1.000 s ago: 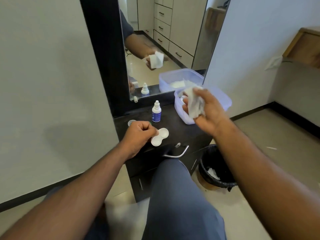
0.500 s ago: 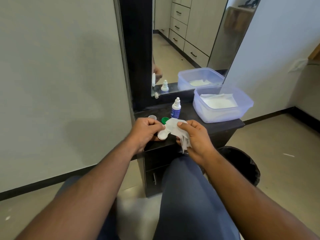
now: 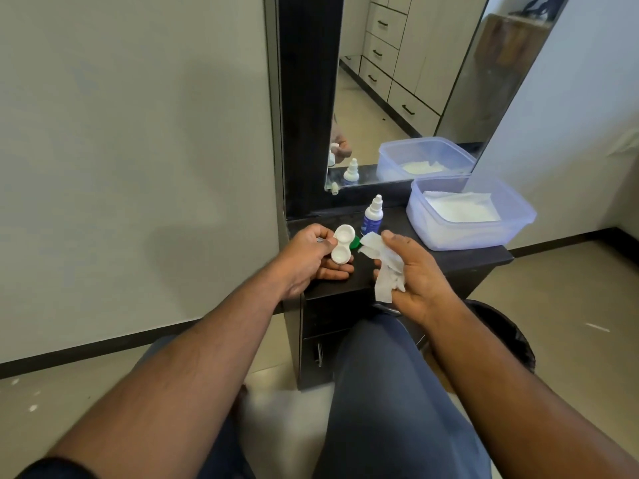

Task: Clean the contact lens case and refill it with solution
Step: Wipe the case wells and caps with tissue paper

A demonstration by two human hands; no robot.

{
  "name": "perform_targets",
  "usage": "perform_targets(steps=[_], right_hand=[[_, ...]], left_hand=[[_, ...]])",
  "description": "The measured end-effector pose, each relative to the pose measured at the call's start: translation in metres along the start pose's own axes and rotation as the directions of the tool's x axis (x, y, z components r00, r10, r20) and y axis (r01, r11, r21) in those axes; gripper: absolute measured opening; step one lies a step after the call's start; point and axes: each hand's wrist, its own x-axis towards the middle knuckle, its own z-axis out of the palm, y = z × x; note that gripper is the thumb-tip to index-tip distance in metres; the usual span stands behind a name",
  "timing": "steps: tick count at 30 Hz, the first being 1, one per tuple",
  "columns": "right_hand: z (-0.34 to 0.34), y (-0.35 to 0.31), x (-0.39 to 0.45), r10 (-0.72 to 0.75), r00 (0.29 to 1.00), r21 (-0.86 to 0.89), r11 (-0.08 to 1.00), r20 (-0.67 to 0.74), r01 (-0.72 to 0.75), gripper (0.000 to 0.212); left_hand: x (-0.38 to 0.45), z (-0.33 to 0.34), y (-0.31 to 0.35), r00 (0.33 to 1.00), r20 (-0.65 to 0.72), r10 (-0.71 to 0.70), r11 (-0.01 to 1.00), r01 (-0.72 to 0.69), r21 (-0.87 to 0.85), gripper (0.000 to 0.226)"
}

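Head view: a person sits before a small dark cabinet (image 3: 449,262) with a mirror (image 3: 397,81) behind it.
Left hand: the left hand (image 3: 307,257) pinches the contact lens case (image 3: 341,244) by its left edge, thumb on top and fingers under it, and holds it just above the cabinet top.
Case: white, two round wells, both open and turned up toward the camera; no caps are on it.
Right hand: the right hand (image 3: 415,274) is closed around a crumpled white tissue (image 3: 382,262), which hangs down from the palm; its upper corner is just beside the case, apart from it.
Other things: the solution bottle (image 3: 372,216) stands upright behind the hands; a green cap (image 3: 355,242) lies behind the case, partly hidden; a plastic box (image 3: 511,233) with more tissues is at the right.
Step in hand: I judge it is wiping the wells dry.
How to do it well: keep the case level and firmly pinched, push one clean corner of the tissue into one well, turn it around the wall, then take a fresh part for the second well.
Risk: the thin grip can slip if the tissue presses too hard.
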Motion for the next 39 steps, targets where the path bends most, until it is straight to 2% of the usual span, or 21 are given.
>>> perform_targets(steps=[1, 4, 7, 9, 10, 12, 14, 16, 17, 21, 24, 26, 29, 32, 36, 39], right_hand=[[0.001, -0.001, 0.001, -0.04, 0.999, -0.066, 0.997, 0.0, 0.04, 0.006], [0.004, -0.001, 0.006, -0.151, 0.985, -0.173, 0.971, 0.088, 0.164, 0.019], [0.007, 0.0, 0.01, -0.171, 0.969, -0.205, 0.957, 0.181, 0.207, 0.027], [0.01, 0.002, 0.012, -0.192, 0.956, -0.34, 0.904, 0.221, 0.26, 0.026], [0.01, 0.002, 0.013, -0.226, 0.946, -0.465, 0.828, 0.233, 0.313, 0.023], [0.01, 0.004, 0.013, -0.33, 0.897, -0.675, 0.593, 0.294, 0.44, 0.022], [0.008, 0.004, 0.015, -0.438, 0.776, -0.756, 0.273, 0.454, 0.596, 0.021], [0.003, 0.003, 0.019, -0.42, 0.626, -0.711, -0.069, 0.657, 0.699, 0.021], [0.001, 0.0, 0.02, -0.365, 0.586, -0.673, -0.183, 0.723, 0.717, 0.022], [-0.005, -0.015, 0.022, -0.092, 0.465, -0.452, -0.457, 0.88, 0.766, 0.026], [-0.004, -0.027, 0.026, 0.077, 0.393, -0.26, -0.632, 0.916, 0.73, 0.04], [0.002, -0.038, 0.026, 0.173, 0.329, -0.123, -0.693, 0.928, 0.711, 0.046], [0.012, -0.05, 0.026, 0.318, 0.234, 0.091, -0.749, 0.919, 0.657, 0.041], [0.013, -0.052, 0.025, 0.393, 0.206, 0.19, -0.759, 0.896, 0.623, 0.036], [0.005, -0.04, 0.023, 0.315, 0.229, 0.121, -0.791, 0.921, 0.6, 0.031], [-0.001, -0.016, 0.018, 0.113, 0.307, -0.107, -0.78, 0.945, 0.616, 0.024]], left_hand=[[0.0, 0.0, 0.0, 1.0, 0.003, -0.004, 1.0, 0.004, -0.006, 0.023], [0.001, -0.002, -0.001, 1.0, 0.013, -0.015, 1.0, 0.015, -0.018, 0.017], [0.002, -0.002, -0.001, 0.999, 0.021, -0.025, 0.999, 0.026, -0.031, 0.006], [0.003, -0.003, -0.001, 1.0, 0.007, -0.019, 1.0, 0.019, -0.019, 0.008], [0.003, -0.003, -0.002, 1.0, 0.0, -0.013, 1.0, 0.013, -0.008, 0.009], [0.003, -0.003, -0.001, 1.0, -0.001, -0.008, 1.0, 0.008, 0.003, 0.01], [0.003, -0.003, -0.001, 1.0, 0.007, -0.018, 1.0, 0.018, 0.003, 0.011], [0.003, -0.003, 0.0, 0.999, 0.022, -0.028, 1.0, 0.027, 0.007, 0.012], [0.004, -0.003, 0.0, 0.999, 0.033, -0.033, 0.999, 0.033, 0.007, 0.012], [0.005, -0.006, 0.001, 0.995, 0.069, -0.067, 0.998, 0.067, 0.007, 0.011], [0.005, -0.007, 0.002, 0.991, 0.089, -0.096, 0.995, 0.096, 0.01, 0.02], [0.004, -0.009, 0.003, 0.989, 0.104, -0.105, 0.994, 0.104, 0.013, 0.021], [0.005, -0.009, 0.002, 0.99, 0.107, -0.094, 0.995, 0.091, 0.032, 0.022], [0.007, -0.009, 0.0, 0.992, 0.095, -0.081, 0.996, 0.076, 0.053, 0.019], [0.01, -0.007, -0.003, 0.997, 0.068, -0.026, 0.998, 0.022, 0.057, 0.013], [0.011, -0.003, -0.007, 1.0, 0.017, 0.027, 0.998, -0.028, 0.062, 0.011]])
